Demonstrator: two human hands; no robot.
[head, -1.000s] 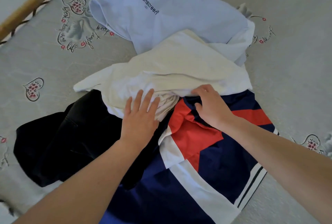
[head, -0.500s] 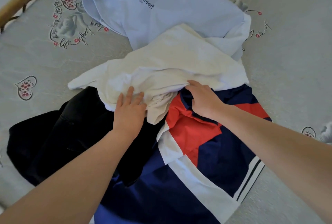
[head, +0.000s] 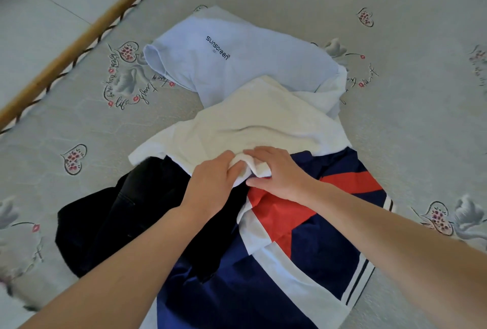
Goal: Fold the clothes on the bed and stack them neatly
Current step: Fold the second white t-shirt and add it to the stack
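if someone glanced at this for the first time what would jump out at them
The two hands, left hand and right hand, meet mid-frame, both gripping the near edge of a cream white shirt atop an unfolded pile. Just below them lies a bold navy, red and white garment, with a black garment to its left. Behind the pile, a pale blue shirt printed "sunscreen" lies on the grey heart-patterned bed sheet.

Hands now together on the cream shirt's near edge

Left hand point(head: 214, 180), flat on the cream shirt point(head: 253, 123) a second ago, now curled around its bunched hem; right hand point(head: 276, 170) shifted left to meet it, fingers over the same fold, thumb on the red panel of the navy garment point(head: 303, 244). Hem lifted off the black garment point(head: 126, 218). View pulled back, more bed point(head: 411, 107) showing.
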